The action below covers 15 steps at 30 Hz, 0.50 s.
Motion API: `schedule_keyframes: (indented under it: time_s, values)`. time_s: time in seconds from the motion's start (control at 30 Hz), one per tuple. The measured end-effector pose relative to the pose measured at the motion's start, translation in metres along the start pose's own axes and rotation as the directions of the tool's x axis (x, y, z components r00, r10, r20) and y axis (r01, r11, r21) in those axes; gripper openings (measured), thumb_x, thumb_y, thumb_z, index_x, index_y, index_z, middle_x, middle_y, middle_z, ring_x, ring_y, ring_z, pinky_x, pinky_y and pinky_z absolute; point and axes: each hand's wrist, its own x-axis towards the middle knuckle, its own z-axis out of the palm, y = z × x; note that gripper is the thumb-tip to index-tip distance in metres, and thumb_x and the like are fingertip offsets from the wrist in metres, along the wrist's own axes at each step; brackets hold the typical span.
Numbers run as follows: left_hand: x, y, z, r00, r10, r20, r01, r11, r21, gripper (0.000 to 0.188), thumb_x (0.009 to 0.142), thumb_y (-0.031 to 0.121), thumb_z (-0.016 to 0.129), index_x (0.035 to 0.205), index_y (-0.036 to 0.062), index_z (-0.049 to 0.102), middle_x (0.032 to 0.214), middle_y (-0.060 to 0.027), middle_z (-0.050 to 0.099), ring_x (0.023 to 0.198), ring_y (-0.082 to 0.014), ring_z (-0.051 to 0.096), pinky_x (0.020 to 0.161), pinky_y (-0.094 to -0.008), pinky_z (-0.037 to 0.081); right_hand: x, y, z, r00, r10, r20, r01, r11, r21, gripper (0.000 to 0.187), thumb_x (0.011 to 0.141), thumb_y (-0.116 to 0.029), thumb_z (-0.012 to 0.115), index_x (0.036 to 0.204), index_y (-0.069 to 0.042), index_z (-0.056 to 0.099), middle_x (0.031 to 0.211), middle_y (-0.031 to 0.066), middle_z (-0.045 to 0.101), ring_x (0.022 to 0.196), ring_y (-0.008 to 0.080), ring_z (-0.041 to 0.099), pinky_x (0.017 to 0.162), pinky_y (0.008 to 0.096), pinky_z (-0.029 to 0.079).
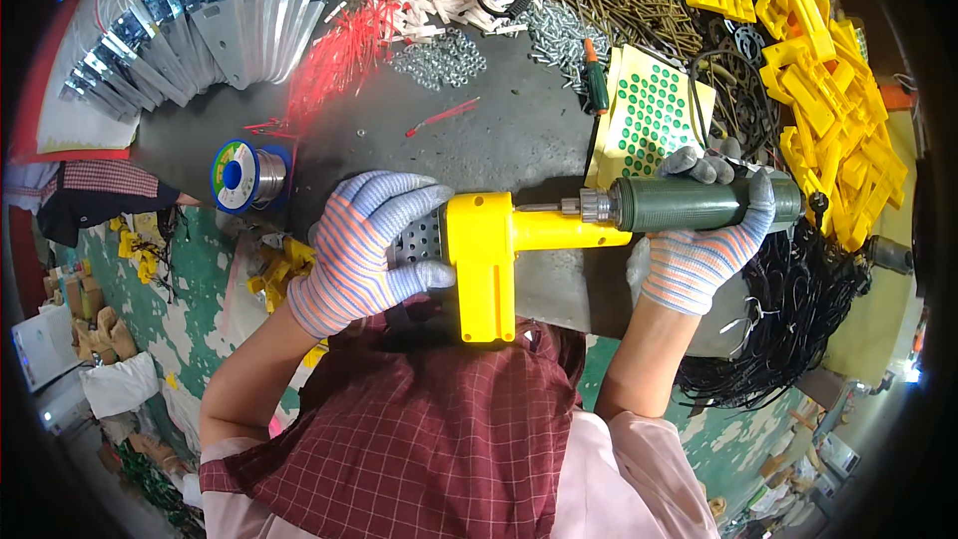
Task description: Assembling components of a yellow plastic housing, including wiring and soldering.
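My left hand [374,245], in a striped knit glove, grips a yellow plastic housing [481,269] with a dark perforated end piece [417,240] partly hidden under the fingers. The housing is held above the table's near edge, its narrower yellow handle pointing right. My right hand [711,240], gloved likewise, is wrapped round a dark green electric screwdriver [689,203] lying level. Its metal chuck and bit [574,206] point left, the tip meeting the housing's right side just above the handle. Whether a screw sits at the tip cannot be made out.
Behind lie red wires [349,50], nuts [439,60], screws [567,35] and a small hand screwdriver [596,80]. A solder spool [249,178] stands left, below metal plates [215,30]. Right are a green-dotted sheet [654,115], piled yellow parts [813,90] and black cables [798,309].
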Motion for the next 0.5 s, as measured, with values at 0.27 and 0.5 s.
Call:
schedule_keyframes:
  time_s: [0.27, 0.5]
  values:
    - [0.0, -0.002, 0.001, 0.997, 0.061, -0.037, -0.062, 0.998, -0.005, 0.068, 0.066, 0.049, 0.079, 0.119, 0.009, 0.065, 0.116, -0.0092, 0.064, 0.104, -0.0317, 0.059, 0.093, -0.0443, 0.046, 0.0, 0.006, -0.002, 0.993, 0.098, 0.059, -0.1, 0.995, 0.027, 0.025, 0.082, -0.021, 0.071, 0.098, -0.004, 0.063, 0.073, 0.0039, 0.057, 0.068, 0.0197, 0.056, 0.082, 0.0422, 0.051]
    - [0.025, -0.005, 0.004, 0.987, 0.132, -0.087, -0.141, 0.984, -0.109, 0.045, 0.079, 0.036, 0.075, 0.111, 0.0052, 0.066, 0.106, -0.0133, 0.064, 0.099, -0.033, 0.062, 0.088, -0.0418, 0.048, -0.01, -0.02, -0.016, 0.997, -0.019, -0.076, 0.017, 1.0, -0.026, 0.026, 0.083, -0.02, 0.071, 0.093, 0.0, 0.056, 0.075, 0.0071, 0.053, 0.072, 0.0226, 0.054, 0.083, 0.0439, 0.051]
